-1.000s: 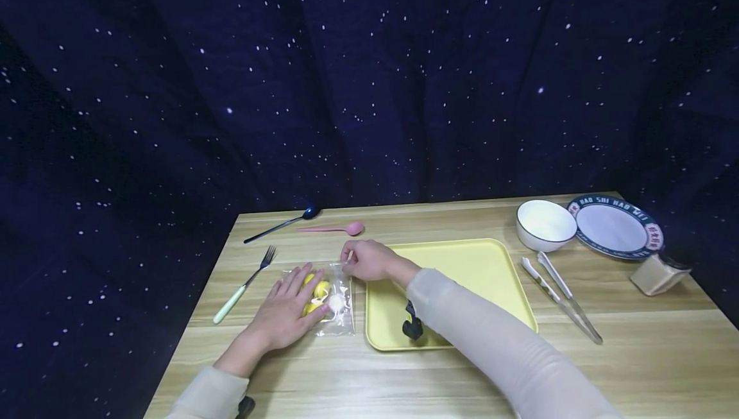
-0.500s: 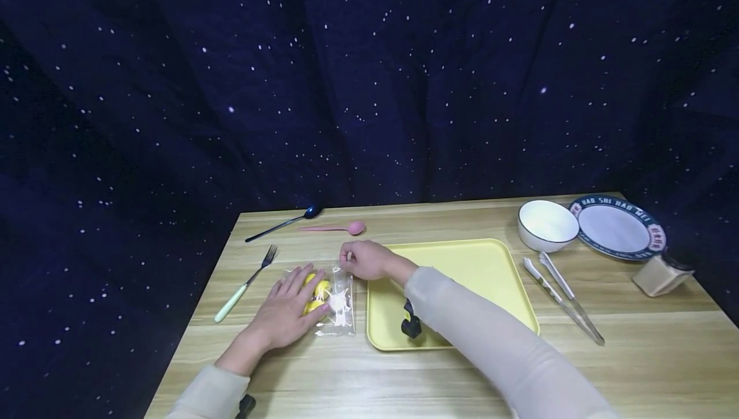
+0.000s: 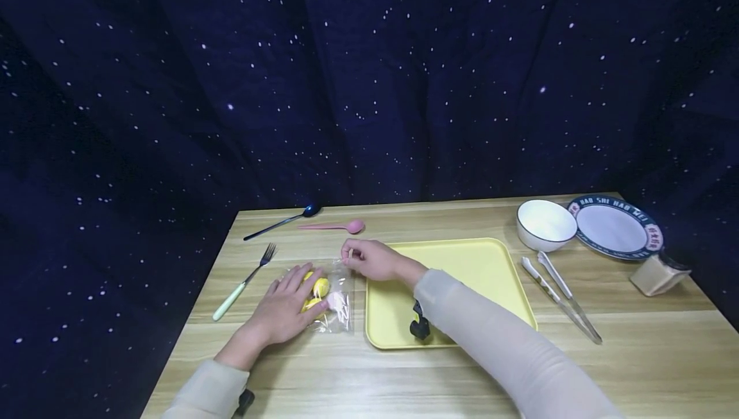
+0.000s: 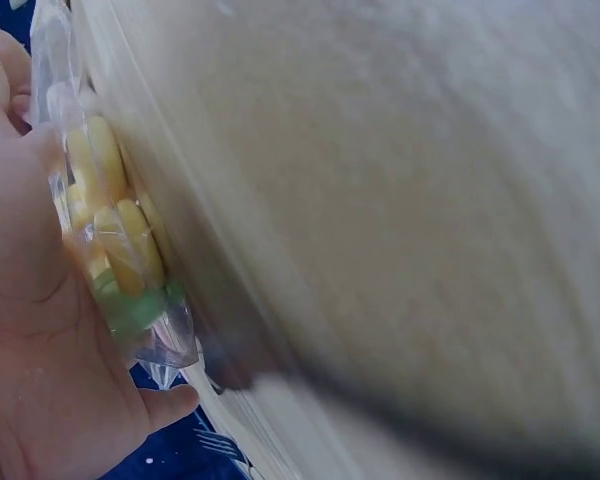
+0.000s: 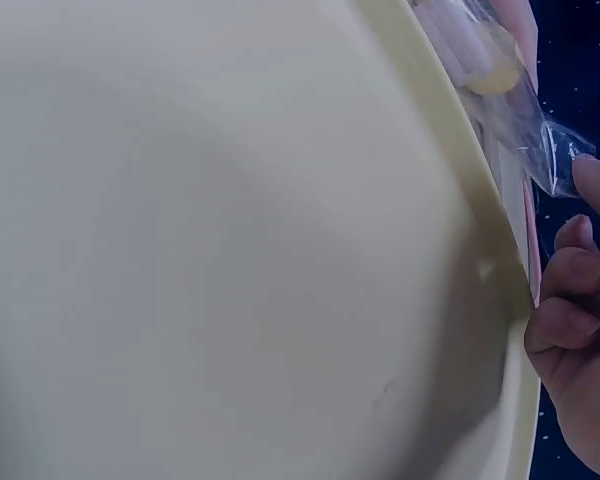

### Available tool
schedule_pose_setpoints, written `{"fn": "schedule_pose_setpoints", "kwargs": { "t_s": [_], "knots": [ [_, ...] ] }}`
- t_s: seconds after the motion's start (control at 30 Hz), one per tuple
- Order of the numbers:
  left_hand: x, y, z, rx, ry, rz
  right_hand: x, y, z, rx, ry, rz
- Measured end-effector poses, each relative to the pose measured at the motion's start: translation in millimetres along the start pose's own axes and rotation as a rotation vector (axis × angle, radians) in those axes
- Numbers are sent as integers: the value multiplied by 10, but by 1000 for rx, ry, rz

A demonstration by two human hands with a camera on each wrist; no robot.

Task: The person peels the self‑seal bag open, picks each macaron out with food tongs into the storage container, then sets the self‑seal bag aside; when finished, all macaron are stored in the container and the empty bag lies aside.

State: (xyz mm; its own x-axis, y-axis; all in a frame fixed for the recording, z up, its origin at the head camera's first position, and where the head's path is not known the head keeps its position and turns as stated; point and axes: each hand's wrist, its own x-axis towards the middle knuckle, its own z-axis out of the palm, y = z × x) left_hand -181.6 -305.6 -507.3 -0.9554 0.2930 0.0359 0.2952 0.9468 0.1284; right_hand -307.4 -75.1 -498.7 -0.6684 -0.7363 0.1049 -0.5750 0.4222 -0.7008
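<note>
My left hand lies spread over a clear plastic bag on the table, its fingers across the round pieces inside. The pieces are yellow, with a white one beside them. In the left wrist view, yellow rounds like macarons and a green one show through the film. My right hand pinches the bag's far right corner between thumb and forefinger, its other fingers curled. In the right wrist view the film runs up to the thumb tip.
A yellow tray sits under my right forearm. Left lie a green-handled fork, a dark spoon and a pink spoon. Right are a white bowl, a rimmed plate, tongs and a dark-lidded jar.
My right hand has turned slightly and its wrist has shifted a little to the right, still at the bag's corner. My left hand stays in place on the bag.
</note>
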Motion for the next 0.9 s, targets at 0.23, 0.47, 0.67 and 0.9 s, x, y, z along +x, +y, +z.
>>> {"fn": "schedule_pose_setpoints", "kwargs": {
  "t_s": [0.23, 0.47, 0.67, 0.9],
  "knots": [
    [-7, -9, 10, -11, 19, 20, 55, -31, 40, -69, -25, -42],
    [12, -25, 25, -10, 12, 23, 25, -81, 6, -114, -14, -80],
    [22, -43, 29, -6, 16, 25, -132, -63, -142, -16, -27, -97],
    [7, -37, 18, 20, 28, 20, -228, 9, -209, -33, -20, -85]
  ]
}}
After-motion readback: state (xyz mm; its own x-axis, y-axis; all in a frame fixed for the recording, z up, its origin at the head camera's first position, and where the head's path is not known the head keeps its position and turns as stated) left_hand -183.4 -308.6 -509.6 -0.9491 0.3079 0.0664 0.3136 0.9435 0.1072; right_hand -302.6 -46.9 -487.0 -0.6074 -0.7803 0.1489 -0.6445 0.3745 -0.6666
